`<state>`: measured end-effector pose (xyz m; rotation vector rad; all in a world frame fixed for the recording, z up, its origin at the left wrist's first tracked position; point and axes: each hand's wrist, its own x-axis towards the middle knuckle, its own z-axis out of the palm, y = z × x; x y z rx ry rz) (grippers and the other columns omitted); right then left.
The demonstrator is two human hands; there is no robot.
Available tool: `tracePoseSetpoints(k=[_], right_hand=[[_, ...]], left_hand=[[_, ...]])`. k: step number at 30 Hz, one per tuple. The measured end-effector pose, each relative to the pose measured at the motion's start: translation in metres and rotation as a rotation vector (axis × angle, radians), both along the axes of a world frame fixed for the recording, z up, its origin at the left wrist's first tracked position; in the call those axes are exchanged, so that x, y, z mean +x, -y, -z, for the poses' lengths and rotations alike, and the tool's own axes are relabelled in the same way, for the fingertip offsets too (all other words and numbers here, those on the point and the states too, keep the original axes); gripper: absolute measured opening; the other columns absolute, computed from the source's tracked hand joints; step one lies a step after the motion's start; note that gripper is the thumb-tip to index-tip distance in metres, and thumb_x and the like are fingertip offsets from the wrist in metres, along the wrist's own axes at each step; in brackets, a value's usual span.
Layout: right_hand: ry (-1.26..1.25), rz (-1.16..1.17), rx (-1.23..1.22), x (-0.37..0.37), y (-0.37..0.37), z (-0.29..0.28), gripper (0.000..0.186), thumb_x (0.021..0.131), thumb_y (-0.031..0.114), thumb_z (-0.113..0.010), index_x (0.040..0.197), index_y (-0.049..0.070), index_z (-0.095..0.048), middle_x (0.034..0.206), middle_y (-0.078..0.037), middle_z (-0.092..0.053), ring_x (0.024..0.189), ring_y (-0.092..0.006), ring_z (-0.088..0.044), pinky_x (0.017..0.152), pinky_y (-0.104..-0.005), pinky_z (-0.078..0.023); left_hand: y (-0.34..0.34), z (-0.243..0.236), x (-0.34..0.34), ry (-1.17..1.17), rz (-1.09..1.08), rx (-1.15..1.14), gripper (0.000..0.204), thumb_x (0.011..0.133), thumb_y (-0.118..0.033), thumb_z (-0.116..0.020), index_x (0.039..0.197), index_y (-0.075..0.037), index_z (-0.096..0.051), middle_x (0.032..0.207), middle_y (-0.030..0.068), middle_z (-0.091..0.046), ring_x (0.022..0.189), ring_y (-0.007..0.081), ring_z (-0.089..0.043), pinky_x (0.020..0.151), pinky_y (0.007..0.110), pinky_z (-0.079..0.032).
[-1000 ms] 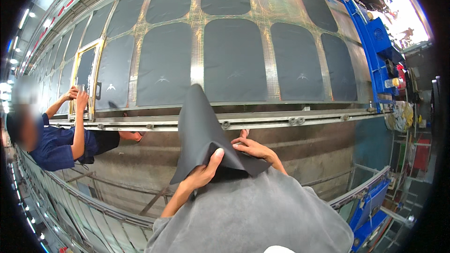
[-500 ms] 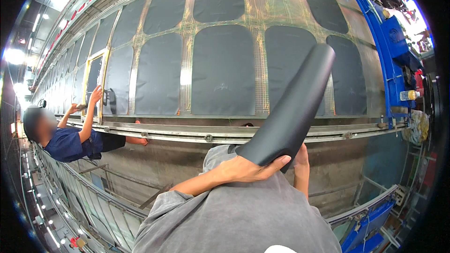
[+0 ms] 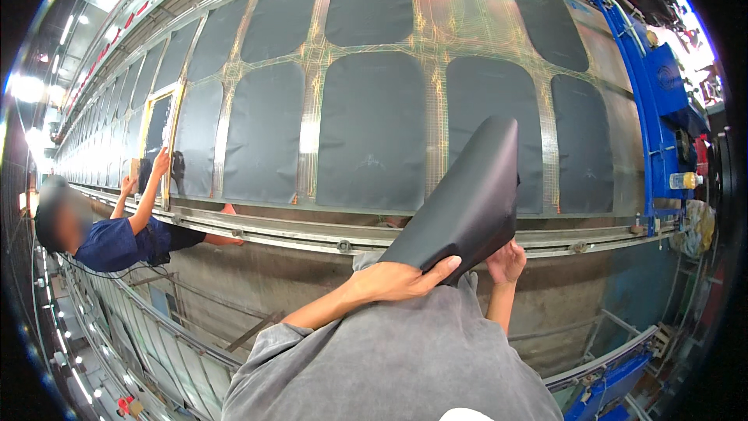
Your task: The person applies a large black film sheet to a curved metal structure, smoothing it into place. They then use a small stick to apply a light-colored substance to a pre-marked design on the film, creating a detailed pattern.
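A smooth, flexible black sheet (image 3: 460, 195), bent into a long curve, sticks up and away from my body over the near rail. My left hand (image 3: 401, 277) grips its near end, thumb on top and the other fingers hidden beneath. At its lower right edge is my right hand (image 3: 506, 263), fingers bent and closed on the edge. Beyond the sheet, flat dark panels (image 3: 370, 132) with rounded corners lie in two rows on the long table (image 3: 467, 4), whose bare surface shows yellow and green lines.
A metal rail (image 3: 343, 245) runs along the table's near side. A co-worker (image 3: 117, 238) at the left handles a yellow-edged frame (image 3: 175, 109) on the table. At the right stands a blue metal carriage (image 3: 643, 125) with a bottle (image 3: 684, 181). Behind me runs another railed table (image 3: 164, 312).
The sheet's far end has dropped nearer to me and swung left, showing a wider face. My right hand has come further into view at its edge. The co-worker's hands have shifted slightly.
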<state>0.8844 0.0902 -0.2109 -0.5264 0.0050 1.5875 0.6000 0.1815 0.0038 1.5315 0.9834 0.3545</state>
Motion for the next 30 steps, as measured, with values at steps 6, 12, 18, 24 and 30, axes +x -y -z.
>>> tracePoseSetpoints(k=[6, 12, 18, 24, 30], right_hand=[[0.065, -0.066, 0.082, 0.006, -0.02, -0.01, 0.05, 0.088, 0.021, -0.056, 0.136, 0.007, -0.054, 0.143, -0.011, -0.055, 0.133, -0.0279, -0.05, 0.113, -0.0458, -0.037], [-0.001, 0.009, 0.064, 0.0, -0.013, -0.009, 0.055, 0.085, 0.021, -0.059, 0.139, 0.009, -0.053, 0.141, -0.01, -0.056, 0.133, -0.0287, -0.049, 0.113, -0.0466, -0.036], [0.015, 0.122, 0.019, 0.009, -0.007, -0.014, 0.056, 0.081, 0.02, -0.061, 0.135, 0.006, -0.056, 0.133, -0.013, -0.061, 0.125, -0.0323, -0.056, 0.108, -0.0488, -0.041], [0.141, 0.235, 0.255, 0.017, 0.002, -0.028, 0.061, 0.085, 0.033, -0.062, 0.135, -0.001, -0.053, 0.13, -0.017, -0.062, 0.119, -0.0316, -0.06, 0.103, -0.0458, -0.047], [-0.016, 0.317, 0.368, -0.004, -0.021, -0.061, 0.059, 0.084, 0.037, -0.06, 0.129, -0.001, -0.055, 0.126, -0.017, -0.062, 0.114, -0.031, -0.06, 0.102, -0.0446, -0.047]], left_hand=[[-0.006, -0.007, -0.004, -0.121, 0.0, -0.184, 0.059, 0.099, -0.05, -0.057, 0.114, 0.007, -0.063, 0.102, 0.0221, -0.068, 0.104, 0.0338, -0.065, 0.09, 0.038, -0.049], [-0.003, -0.005, -0.005, -0.2, -0.008, -0.104, 0.05, 0.1, -0.043, -0.057, 0.102, 0.005, -0.069, 0.085, 0.0168, -0.071, 0.078, 0.0308, -0.068, 0.075, 0.038, -0.052], [-0.003, 0.008, -0.011, -0.053, -0.064, -0.145, 0.049, 0.101, -0.041, -0.057, 0.116, 0.005, -0.064, 0.102, 0.0183, -0.07, 0.095, 0.0273, -0.066, 0.088, 0.036, -0.049], [-0.01, 0.004, -0.018, 0.18, -0.15, -0.169, 0.038, 0.102, -0.027, -0.058, 0.124, 0.004, -0.06, 0.113, 0.0075, -0.066, 0.106, 0.0173, -0.06, 0.093, 0.032, -0.047], [-0.015, 0.01, -0.039, 0.479, -0.557, -0.668, 0.036, 0.087, -0.019, -0.067, 0.111, 0.007, -0.066, 0.106, 0.0165, -0.071, 0.092, 0.0236, -0.07, 0.082, 0.036, -0.055]])
